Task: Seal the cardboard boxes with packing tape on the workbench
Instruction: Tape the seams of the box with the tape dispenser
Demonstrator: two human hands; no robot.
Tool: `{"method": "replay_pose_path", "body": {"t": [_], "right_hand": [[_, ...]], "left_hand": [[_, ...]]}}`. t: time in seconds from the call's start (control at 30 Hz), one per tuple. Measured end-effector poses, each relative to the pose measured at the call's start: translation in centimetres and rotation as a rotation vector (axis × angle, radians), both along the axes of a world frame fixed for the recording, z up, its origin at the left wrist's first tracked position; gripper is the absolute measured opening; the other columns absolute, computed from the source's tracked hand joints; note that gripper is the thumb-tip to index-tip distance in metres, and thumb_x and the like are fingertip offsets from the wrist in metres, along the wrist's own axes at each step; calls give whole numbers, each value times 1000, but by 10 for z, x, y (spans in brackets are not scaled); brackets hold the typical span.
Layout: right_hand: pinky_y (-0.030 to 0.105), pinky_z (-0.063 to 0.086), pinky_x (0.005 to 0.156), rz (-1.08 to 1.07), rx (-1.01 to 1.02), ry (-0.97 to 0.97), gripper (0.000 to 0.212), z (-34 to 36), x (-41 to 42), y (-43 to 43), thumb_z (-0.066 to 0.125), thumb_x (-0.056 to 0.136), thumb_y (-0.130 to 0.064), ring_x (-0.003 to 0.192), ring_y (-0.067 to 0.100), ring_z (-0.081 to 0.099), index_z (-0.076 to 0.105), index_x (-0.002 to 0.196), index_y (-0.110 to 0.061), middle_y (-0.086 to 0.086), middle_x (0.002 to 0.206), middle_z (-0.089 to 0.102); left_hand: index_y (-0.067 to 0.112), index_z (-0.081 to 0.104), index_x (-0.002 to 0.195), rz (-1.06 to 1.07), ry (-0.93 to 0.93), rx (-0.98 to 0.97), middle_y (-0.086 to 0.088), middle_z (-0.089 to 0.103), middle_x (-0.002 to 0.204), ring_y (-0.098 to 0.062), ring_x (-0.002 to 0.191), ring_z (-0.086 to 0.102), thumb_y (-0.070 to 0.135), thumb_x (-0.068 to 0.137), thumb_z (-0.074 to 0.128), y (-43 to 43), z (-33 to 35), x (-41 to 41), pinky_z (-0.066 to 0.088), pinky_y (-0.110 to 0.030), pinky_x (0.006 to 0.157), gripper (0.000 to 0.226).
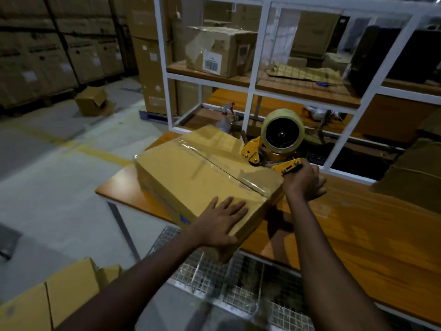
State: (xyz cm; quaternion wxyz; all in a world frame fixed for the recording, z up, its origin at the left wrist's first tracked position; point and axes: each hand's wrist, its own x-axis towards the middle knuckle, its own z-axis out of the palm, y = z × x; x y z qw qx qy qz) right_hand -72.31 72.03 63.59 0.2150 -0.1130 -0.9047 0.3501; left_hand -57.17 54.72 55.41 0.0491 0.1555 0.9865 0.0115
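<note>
A closed yellow-brown cardboard box [191, 177] lies on the left end of the orange workbench [358, 223], one corner jutting over the near edge. Clear tape runs along its top seam. My left hand [222, 220] rests flat, fingers spread, on the box's near top corner. My right hand [304, 182] grips the handle of a yellow tape dispenser [274, 149] carrying a large roll of clear tape. The dispenser sits at the box's right far edge, at the end of the taped seam.
A white metal shelf frame [250, 77] with boxes and a spray bottle [225, 118] stands behind the bench. More cardboard boxes [410, 173] lie at the bench's right. A wire basket [238, 287] hangs below the near edge. Flat boxes [59, 295] sit lower left; stacked cartons line the far wall.
</note>
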Motion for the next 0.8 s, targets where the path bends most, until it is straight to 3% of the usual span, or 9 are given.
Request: {"method": "replay_pose_path", "body": {"t": [0.1,0.17,0.2,0.4,0.63,0.8], "right_hand": [[46,30,91,49,8,7,15,2,7,-29,64,88,-29,112,38,45,68,103,-31,5,117,58],[47,29,93,96,9,0,18,4,13,-48,63,90,-29,115,39,44,68,108,-32,7,120,57],[47,29,94,113,3,-1,19,4,16,-58,62,91,-28,115,39,43,68,109,-32,7,121,57],[45,28,93,169,1,-14,13,6,36,-106,61,91,-26,113,37,43,68,102,-30,7,117,57],[43,30,91,166,63,9,18,16,47,-141,63,92,-28,110,35,46,67,109,-33,6,115,59],[42,31,91,129,52,29,15,19,57,-155,65,90,-29,112,35,47,66,105,-32,6,116,59]], "left_hand": [[39,1,156,13,-3,-52,-4,-9,165,-36,150,-2,88,71,7,-60,8,20,4,-65,114,97],[48,-1,153,117,-4,-99,-8,-11,165,-37,150,-2,69,89,34,-92,13,30,7,-65,115,76],[49,-3,152,170,4,-106,-8,-10,165,-36,150,-2,56,93,45,-104,15,34,9,-64,116,76],[50,-4,152,494,168,-65,-13,1,164,-43,148,4,22,95,55,-158,-2,51,17,-67,113,87],[47,-6,153,468,51,-29,-14,-9,163,-47,147,-7,53,87,62,-184,-5,16,7,-68,116,95],[42,-3,155,475,63,46,-4,-1,166,-39,150,-2,54,92,51,-201,0,14,1,-69,114,83]]}}
